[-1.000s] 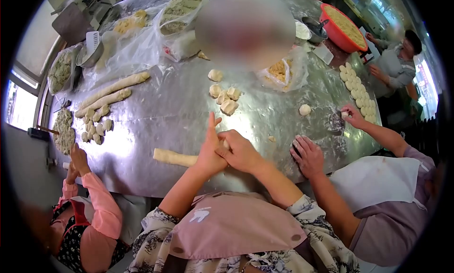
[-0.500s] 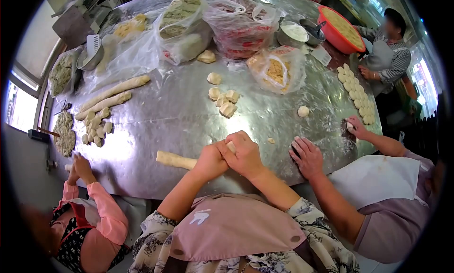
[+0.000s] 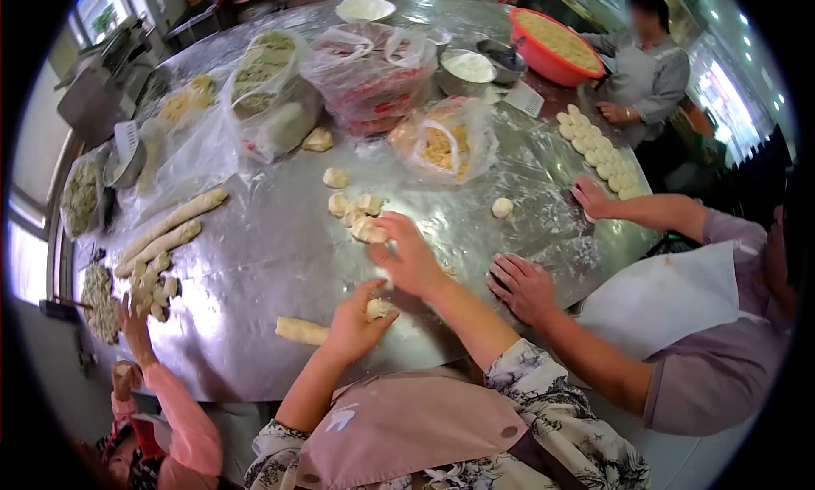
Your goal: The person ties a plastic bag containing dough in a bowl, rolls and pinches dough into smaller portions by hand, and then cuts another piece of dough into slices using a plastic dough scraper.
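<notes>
My left hand (image 3: 352, 327) is closed around a thick dough rope (image 3: 299, 330). One end of the rope lies on the metal table to the left, and its torn end shows between my thumb and fingers. Farther forward, my right hand (image 3: 409, 256) is stretched out with fingers and thumb apart. Its fingertips are at the nearest dough lump (image 3: 368, 230) of a small cluster; whether they touch it is unclear. A separate dough piece (image 3: 335, 177) sits just behind that cluster.
Filled plastic bags (image 3: 369, 78) and a red basin (image 3: 556, 48) stand at the back. A co-worker's hand (image 3: 522, 286) rests at my right, near a dough ball (image 3: 502, 207) and rows of flattened rounds (image 3: 598, 154). At left, another person reaches toward dough pieces (image 3: 151, 288).
My hands have separated: the right moved forward to the dough cluster and its fingers spread, while the left kept the rope. The person at left reached forward. The view has shifted.
</notes>
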`<state>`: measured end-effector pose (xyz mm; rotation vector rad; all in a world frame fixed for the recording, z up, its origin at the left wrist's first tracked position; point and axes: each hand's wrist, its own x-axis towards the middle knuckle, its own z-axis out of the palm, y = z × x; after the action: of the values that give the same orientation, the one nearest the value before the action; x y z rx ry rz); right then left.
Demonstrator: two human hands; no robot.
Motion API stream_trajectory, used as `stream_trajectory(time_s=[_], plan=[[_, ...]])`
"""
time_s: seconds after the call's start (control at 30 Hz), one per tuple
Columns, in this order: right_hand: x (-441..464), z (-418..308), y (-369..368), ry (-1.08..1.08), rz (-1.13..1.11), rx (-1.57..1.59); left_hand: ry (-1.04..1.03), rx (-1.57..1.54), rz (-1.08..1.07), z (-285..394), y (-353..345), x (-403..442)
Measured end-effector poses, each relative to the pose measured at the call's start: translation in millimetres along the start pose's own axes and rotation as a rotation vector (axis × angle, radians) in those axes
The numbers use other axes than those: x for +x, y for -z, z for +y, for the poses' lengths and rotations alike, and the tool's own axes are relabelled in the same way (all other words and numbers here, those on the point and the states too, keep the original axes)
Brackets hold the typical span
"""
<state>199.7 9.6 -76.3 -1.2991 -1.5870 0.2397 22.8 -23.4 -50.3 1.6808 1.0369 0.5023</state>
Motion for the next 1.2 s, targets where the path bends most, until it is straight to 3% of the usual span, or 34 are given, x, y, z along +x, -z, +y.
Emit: stream_trajectory(time_s=[0.03, 0.1, 0.13, 0.2, 0.33, 0.37, 0.47, 0.5, 0.7, 0.9, 1.0, 1.1, 1.13, 1.2], plan=[[-0.2, -6.7, 0.4, 0.003, -0.025, -0.029, 0.049, 0.025, -0.073, -3.4, 0.9, 2.6], [-3.3, -20.5, 2.7, 0.019, -0.087, -0.079, -0.138, 0.002, 0.065, -6.7, -4.4, 5.4], [-3.8, -33.4, 10.0, -0.069, -0.216, 0.015, -0.231, -0.014, 0.140, -8.4, -7.9, 8.1], [-10.9, -59.6, 20.3, -0.247, -0.479, 0.218, -0.219, -0.107, 0.151, -21.2, -7.9, 14.6], [-38.4, -49.3, -1.7, -0.212, -0.469, 0.198, -0.162, -0.119, 0.186, -32.0, -6.4, 9.7], [-40.1, -46.3, -1.7, -0.224, -0.463, 0.194, -0.246, -0.327, 0.239, -41.0, -14.6, 9.3], [-39.3, -51.4, 2.4, -0.287, -0.365, 0.167, -0.298, 0.227, 0.001, -47.7, 0.7, 3.4], [-36.4, -54.0, 3.9, -0.309, -0.320, 0.153, -0.115, 0.036, 0.029, -39.1, -2.2, -0.7], [-31.1, -73.4, 5.6, -0.158, -0.267, 0.007, -0.101, -0.135, 0.076, -36.1, -2.4, 2.0], [-35.9, -63.8, -11.0, -0.139, -0.140, 0.002, -0.094, 0.029, 0.062, -26.6, 5.2, -1.4], [-30.5, -47.3, -21.5, -0.047, -0.030, -0.014, -0.082, -0.062, 0.120, -23.8, 6.9, -4.9], [-22.5, 1.4, -29.3, -0.086, -0.051, -0.248, 0.017, -0.113, -0.112, -17.6, 14.1, -8.8], [-16.8, 8.2, -28.2, -0.107, -0.064, -0.355, -0.305, -0.210, -0.186, -16.5, 11.3, -11.2], [0.5, 7.0, -15.2, -0.239, -0.061, -0.255, -0.153, -0.141, -0.171, -2.9, 9.9, -12.1]])
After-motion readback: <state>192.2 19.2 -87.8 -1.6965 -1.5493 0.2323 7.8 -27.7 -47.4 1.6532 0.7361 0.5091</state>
